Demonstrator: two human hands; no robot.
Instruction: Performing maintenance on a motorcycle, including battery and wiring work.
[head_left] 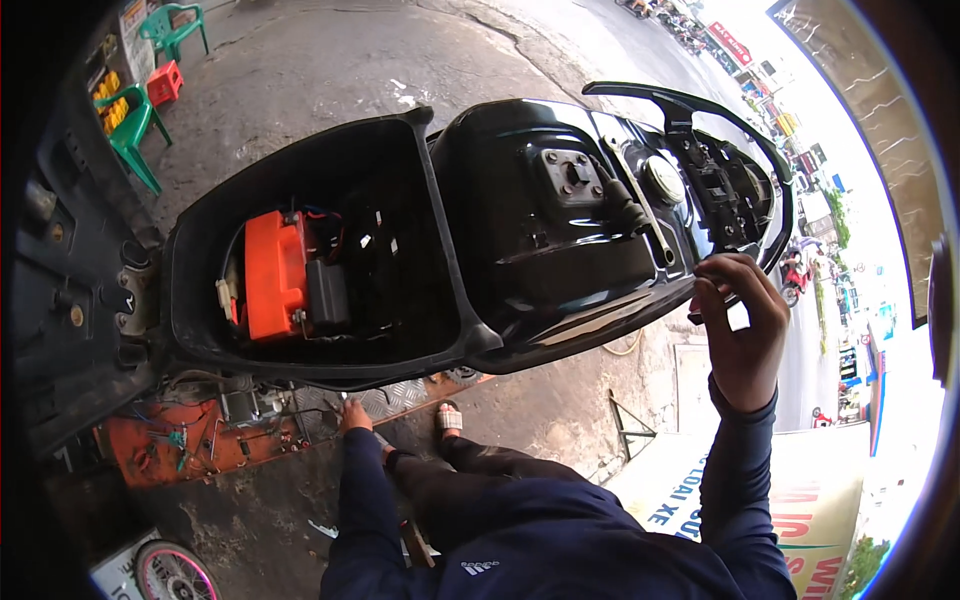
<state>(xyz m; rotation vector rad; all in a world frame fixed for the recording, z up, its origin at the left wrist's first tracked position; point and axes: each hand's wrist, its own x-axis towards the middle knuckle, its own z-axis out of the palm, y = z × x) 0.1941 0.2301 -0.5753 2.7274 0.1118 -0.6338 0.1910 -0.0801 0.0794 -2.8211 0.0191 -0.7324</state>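
Observation:
A scooter with its seat raised spans the view, its open black storage box (pixel 445 190) to the left and its black fuel tank (pixel 520 250) to the right. My right hand (pixel 750 325) is at the tail end, thumb and forefinger pinched by the near edge of the body; what they hold, if anything, is hidden. A silver spanner (pixel 645 205) lies across the tank beside the round fuel cap (pixel 663 180). Below the storage box, my left hand (pixel 355 415) is by the scooter's lower side, its fingers too small to make out.
An orange-red battery-like block (pixel 275 275) sits inside the storage box. The black rear grab rail (pixel 775 160) curves around the tail. Tools lie on an orange mat (pixel 165 445) at lower left. Green chairs (pixel 130 135) and a red stool (pixel 165 83) stand at far left.

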